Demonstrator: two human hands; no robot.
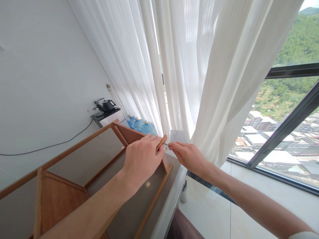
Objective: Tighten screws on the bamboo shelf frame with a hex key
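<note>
My left hand is wrapped over the near top corner of a wooden frame, close to the end of a wooden rail. In the fingertips of my right hand is a thin bent metal hex key, its far end at the outer face of that rail end. Whether the key's tip sits in a bolt is too small to tell. The frame stands on a grey tabletop, with a wooden panel set between its rails on the left.
Behind the frame, a black kettle stands on a small cabinet, next to several blue water bottles. White curtains hang ahead, and a window is at the right. A black cord runs along the wall.
</note>
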